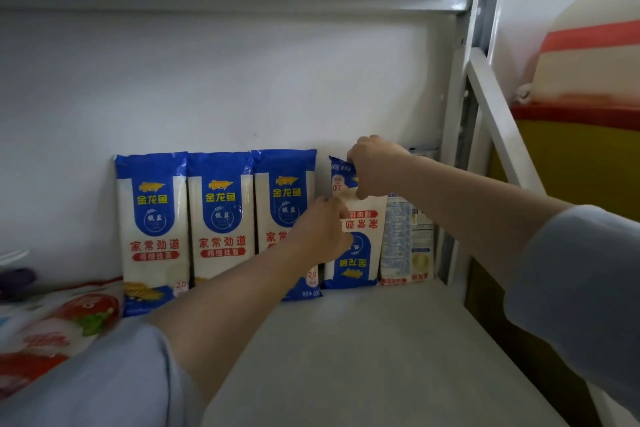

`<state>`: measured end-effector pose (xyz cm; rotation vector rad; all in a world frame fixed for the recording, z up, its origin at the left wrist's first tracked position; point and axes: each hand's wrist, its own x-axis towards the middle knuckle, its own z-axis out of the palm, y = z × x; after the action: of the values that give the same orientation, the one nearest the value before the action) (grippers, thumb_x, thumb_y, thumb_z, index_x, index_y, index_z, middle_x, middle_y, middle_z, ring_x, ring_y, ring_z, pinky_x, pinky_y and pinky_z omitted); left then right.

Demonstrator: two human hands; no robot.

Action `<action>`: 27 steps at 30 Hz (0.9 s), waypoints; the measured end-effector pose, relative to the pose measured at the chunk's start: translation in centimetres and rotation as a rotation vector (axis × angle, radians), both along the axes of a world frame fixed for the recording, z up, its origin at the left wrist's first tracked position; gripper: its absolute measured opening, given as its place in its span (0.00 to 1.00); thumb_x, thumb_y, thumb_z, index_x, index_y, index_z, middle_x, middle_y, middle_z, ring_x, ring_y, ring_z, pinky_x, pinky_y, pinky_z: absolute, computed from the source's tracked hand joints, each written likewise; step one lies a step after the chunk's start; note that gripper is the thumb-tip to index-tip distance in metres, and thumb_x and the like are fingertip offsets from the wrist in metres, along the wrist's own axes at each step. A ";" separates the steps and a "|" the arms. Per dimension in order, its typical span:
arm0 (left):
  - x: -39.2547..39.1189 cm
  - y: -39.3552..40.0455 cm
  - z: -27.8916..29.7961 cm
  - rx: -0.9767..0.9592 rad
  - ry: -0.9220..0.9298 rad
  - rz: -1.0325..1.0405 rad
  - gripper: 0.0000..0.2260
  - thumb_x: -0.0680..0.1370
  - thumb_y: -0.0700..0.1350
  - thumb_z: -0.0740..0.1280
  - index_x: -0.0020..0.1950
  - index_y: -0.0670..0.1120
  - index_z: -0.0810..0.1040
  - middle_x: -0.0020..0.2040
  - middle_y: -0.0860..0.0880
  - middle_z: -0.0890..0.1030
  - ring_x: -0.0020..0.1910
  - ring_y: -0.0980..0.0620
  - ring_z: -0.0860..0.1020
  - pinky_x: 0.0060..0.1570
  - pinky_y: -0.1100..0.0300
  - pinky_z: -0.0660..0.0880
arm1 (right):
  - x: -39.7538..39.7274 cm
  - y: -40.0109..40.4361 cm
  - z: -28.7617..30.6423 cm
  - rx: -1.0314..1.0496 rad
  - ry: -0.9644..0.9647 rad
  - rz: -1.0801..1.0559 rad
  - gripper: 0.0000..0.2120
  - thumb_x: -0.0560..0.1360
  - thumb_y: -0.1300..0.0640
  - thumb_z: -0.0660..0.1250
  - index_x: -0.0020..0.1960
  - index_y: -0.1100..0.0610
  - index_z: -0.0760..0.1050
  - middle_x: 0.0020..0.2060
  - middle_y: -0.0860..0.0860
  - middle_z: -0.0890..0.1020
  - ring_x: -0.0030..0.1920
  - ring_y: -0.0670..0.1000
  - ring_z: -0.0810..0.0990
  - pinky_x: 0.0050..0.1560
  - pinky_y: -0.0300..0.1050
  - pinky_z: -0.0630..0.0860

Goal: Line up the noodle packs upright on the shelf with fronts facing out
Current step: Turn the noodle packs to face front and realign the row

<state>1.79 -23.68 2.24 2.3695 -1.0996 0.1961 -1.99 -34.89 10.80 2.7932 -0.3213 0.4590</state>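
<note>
Five noodle packs stand against the back wall of the shelf [346,340]. Three [221,218] read 金龙鱼 and 家常劲道. The fourth pack [360,253] is upside down; the right hand [375,166] pinches its top corner, and the left hand [322,229] holds its left edge. The fifth pack [405,239] shows its back.

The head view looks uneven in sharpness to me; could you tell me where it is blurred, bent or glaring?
Head view: the three upright noodle packs read sharply; the red packet at lower left is blurred, as is the sleeve at the right edge; the shelf post leans from wide-angle distortion; faint glare on the packs' blue tops; lighting soft, no hard shadows.
</note>
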 end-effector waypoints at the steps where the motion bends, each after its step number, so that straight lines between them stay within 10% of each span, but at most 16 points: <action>1: -0.4 0.6 -0.1 -0.016 0.000 -0.021 0.18 0.75 0.42 0.69 0.64 0.47 0.72 0.64 0.48 0.72 0.59 0.51 0.75 0.56 0.61 0.73 | -0.4 0.2 0.1 -0.026 0.007 0.004 0.24 0.68 0.50 0.74 0.60 0.57 0.73 0.47 0.52 0.73 0.49 0.50 0.71 0.49 0.45 0.74; 9: -2.2 4.1 -2.7 -0.040 0.310 -0.011 0.11 0.76 0.46 0.68 0.58 0.47 0.78 0.58 0.51 0.77 0.52 0.56 0.74 0.45 0.68 0.69 | -4.7 2.4 -0.2 0.087 0.269 0.043 0.26 0.66 0.50 0.76 0.61 0.54 0.74 0.52 0.50 0.80 0.49 0.50 0.77 0.54 0.44 0.75; 15: -4.7 4.4 -5.7 -0.361 1.147 0.127 0.21 0.74 0.54 0.69 0.56 0.38 0.77 0.47 0.44 0.81 0.43 0.50 0.80 0.47 0.59 0.78 | -7.9 3.5 -1.0 0.085 0.090 0.005 0.16 0.72 0.50 0.70 0.55 0.57 0.75 0.40 0.49 0.76 0.40 0.48 0.76 0.41 0.40 0.75; 19: -7.0 3.9 -6.6 -0.550 1.495 0.001 0.28 0.76 0.58 0.64 0.65 0.37 0.71 0.55 0.38 0.80 0.56 0.44 0.79 0.59 0.53 0.76 | -10.5 4.6 0.6 0.239 -0.008 -0.023 0.14 0.70 0.52 0.73 0.52 0.57 0.79 0.43 0.51 0.83 0.42 0.50 0.82 0.45 0.45 0.81; 27: -9.3 4.3 -2.4 -1.127 1.621 -0.352 0.30 0.70 0.64 0.59 0.61 0.43 0.75 0.55 0.45 0.83 0.55 0.50 0.81 0.51 0.57 0.79 | -17.6 6.3 -2.1 1.218 -0.571 0.144 0.08 0.68 0.57 0.72 0.43 0.51 0.74 0.38 0.48 0.83 0.36 0.46 0.84 0.36 0.41 0.81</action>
<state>-7.53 -19.36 -0.12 0.7129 -0.2907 -0.8514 -19.59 -28.62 8.70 3.7652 -0.7065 1.5344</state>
